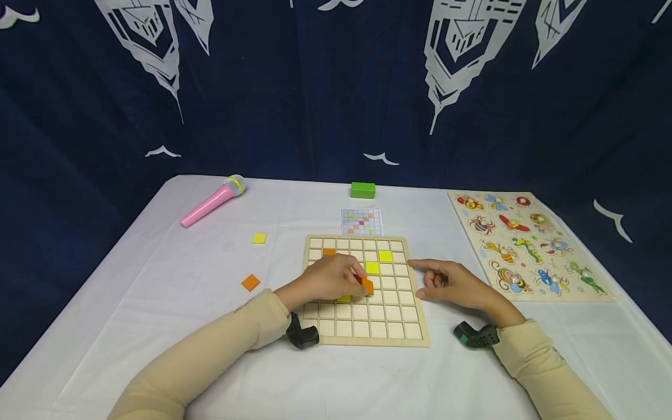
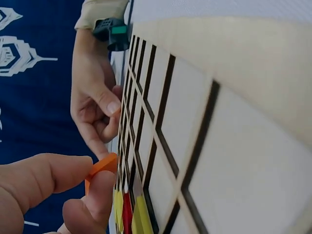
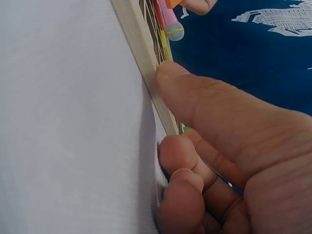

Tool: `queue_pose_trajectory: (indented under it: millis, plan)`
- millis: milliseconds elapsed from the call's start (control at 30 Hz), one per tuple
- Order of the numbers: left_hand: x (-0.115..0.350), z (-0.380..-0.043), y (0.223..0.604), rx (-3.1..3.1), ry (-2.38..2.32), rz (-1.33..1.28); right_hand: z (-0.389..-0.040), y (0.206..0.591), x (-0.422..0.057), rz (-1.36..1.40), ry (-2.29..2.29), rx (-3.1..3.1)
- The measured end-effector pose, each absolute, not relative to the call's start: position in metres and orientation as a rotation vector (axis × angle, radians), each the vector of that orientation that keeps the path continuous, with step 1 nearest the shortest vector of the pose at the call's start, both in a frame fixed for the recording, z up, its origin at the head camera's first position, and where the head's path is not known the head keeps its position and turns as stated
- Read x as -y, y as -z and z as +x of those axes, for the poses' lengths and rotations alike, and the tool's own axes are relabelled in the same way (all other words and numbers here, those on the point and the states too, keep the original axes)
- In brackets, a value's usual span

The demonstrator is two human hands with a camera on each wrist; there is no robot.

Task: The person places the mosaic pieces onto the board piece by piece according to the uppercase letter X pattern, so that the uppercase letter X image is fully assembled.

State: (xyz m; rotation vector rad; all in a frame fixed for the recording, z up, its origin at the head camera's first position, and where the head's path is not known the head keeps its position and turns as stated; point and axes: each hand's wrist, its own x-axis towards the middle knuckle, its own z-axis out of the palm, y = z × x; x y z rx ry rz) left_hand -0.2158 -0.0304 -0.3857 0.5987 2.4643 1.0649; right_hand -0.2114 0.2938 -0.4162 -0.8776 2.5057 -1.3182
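Note:
My left hand (image 1: 333, 275) pinches an orange square tile (image 1: 368, 286) between thumb and fingers above the middle of a wooden grid board (image 1: 367, 341). In the left wrist view the held orange tile (image 2: 103, 165) stands tilted by the board's surface. Yellow tiles (image 1: 385, 256) lie in several cells, and an orange tile (image 1: 329, 252) sits in an upper left cell. A red tile (image 2: 127, 213) is partly hidden by the left hand in the head view. My right hand (image 1: 454, 284) touches the board's right edge with thumb and forefinger, its other fingers bent.
Left of the board lie a loose yellow tile (image 1: 259, 238) and an orange tile (image 1: 251, 283). A printed pattern card (image 1: 361, 221) and a green block (image 1: 363, 190) are behind it. A pink microphone (image 1: 212, 202) lies far left; an insect puzzle board (image 1: 530, 248) lies right.

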Motion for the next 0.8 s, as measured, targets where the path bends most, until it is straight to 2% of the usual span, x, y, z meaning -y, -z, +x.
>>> queue_pose_trajectory:
  millis: [467, 800]
  plan:
    - [0.014, -0.209, 0.382, -2.526, -0.897, 0.619, -0.213, 0.417, -0.295, -0.905, 1.324, -2.492]
    - [0.011, -0.207, 0.382, -2.582, -0.810, 0.664, -0.212, 0.412, -0.293, -0.791, 1.307, -2.484]
